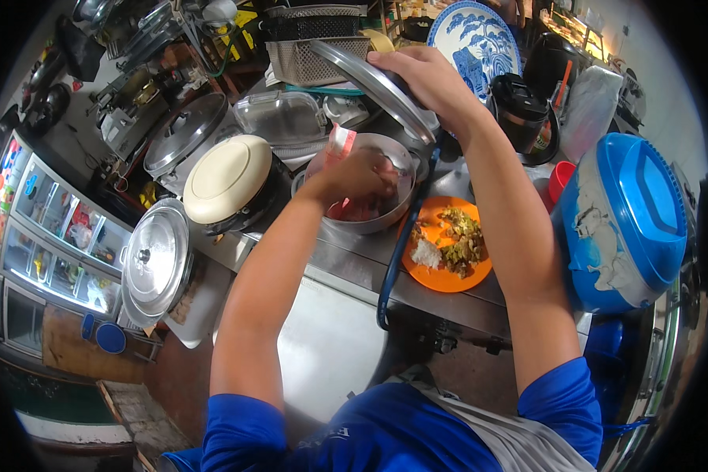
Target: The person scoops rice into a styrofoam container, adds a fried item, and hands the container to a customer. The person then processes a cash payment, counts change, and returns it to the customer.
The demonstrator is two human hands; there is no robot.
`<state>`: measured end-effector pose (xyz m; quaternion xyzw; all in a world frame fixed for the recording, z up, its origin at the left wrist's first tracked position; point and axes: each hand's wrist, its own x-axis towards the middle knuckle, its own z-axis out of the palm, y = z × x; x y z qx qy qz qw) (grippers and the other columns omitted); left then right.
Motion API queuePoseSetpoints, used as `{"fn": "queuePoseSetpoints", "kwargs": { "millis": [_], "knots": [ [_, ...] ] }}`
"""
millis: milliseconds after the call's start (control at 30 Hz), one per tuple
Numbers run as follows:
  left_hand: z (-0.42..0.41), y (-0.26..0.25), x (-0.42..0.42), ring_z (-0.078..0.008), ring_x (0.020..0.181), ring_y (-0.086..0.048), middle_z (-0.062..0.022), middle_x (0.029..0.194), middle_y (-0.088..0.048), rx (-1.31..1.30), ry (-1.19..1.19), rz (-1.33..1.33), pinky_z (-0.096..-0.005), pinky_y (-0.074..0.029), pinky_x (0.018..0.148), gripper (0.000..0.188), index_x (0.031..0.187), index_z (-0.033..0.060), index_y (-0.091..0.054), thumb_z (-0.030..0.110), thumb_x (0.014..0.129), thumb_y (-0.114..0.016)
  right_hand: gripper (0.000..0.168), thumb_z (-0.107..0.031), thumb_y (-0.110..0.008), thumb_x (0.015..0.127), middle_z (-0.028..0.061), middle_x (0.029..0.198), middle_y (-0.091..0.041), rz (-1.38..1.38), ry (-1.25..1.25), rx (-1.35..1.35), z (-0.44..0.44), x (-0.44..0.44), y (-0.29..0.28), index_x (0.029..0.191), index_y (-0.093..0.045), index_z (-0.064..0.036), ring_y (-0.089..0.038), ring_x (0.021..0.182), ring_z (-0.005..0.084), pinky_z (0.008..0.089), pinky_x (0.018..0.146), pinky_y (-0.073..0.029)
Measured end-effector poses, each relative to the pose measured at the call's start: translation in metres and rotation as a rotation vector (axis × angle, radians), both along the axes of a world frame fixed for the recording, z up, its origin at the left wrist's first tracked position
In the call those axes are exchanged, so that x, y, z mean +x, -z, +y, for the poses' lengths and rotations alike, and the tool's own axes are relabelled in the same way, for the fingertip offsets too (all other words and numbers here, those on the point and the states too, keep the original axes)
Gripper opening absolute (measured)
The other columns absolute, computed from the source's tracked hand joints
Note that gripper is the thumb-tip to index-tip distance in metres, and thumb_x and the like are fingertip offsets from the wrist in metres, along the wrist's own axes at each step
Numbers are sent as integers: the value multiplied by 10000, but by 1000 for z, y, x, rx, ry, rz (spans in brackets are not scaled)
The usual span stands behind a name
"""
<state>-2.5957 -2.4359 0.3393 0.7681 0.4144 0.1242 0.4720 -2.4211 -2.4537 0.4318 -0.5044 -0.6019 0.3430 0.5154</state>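
Note:
My right hand (428, 76) grips a round metal pot lid (377, 88), holding it tilted above a metal pot (370, 227). My left hand (366, 174) reaches down inside that pot. Beside its wrist, a red and white plastic packet (342, 141) sticks up over the pot's rim. More reddish material (351, 209) shows in the pot under the hand. The fingertips are partly hidden, so whether they hold anything is unclear. Close to the pot's right side, an orange plate (448, 283) bears white rice (426, 253) and chopped greenish food (463, 245).
A dark blue hose or strap (398, 259) runs between pot and plate. To the left are a cream-lidded pot (229, 177) and a silver-lidded pot (156, 259). A blue-lidded container (619, 224) stands by my right arm. Behind are a grey basket (312, 59) and a blue-and-white platter (475, 44).

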Motion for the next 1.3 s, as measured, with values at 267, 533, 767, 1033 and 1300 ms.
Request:
{"fn": "queuePoseSetpoints", "kwargs": {
  "millis": [267,533,767,1033,1300],
  "knots": [
    [27,-9,-56,-105,720,-626,-15,832,-646,-185,-344,-986,-223,-499,635,99,1005,40,-624,67,910,-615,470,-432,-678,849,55,786,-684,46,44,-17,19,-5,6,1007,-713,9,-609,639,97,240,596,-468],
    [14,-32,-77,-247,900,-696,-126,1013,-723,575,-296,-245,-361,-542,779,293,1114,-31,-647,-15,825,-597,467,-434,-672,854,54,763,-675,24,58,15,21,1,4,996,-703,9,-611,615,97,237,570,-467],
    [-12,-60,-68,-292,801,-720,-177,890,-724,823,-340,46,-378,-547,723,300,1029,-5,-690,-32,756,-570,525,-462,-699,820,133,767,-698,-258,189,192,41,-4,18,921,-718,54,-651,657,188,310,647,-511],
    [-148,-53,-173,-99,702,-572,-51,837,-636,544,-882,-201,-231,-465,645,180,1030,-17,-640,24,855,-650,477,-472,-672,816,201,986,-696,-909,56,153,8,-53,53,1019,-693,-41,-679,937,374,462,835,-535],
    [-233,30,-194,-31,542,-435,27,732,-542,261,-916,-736,-214,-361,390,84,888,8,-613,79,902,-656,497,-492,-665,839,215,888,-695,-929,244,236,-56,-64,69,1086,-653,-60,-666,913,404,499,781,-518]
  ]
}}
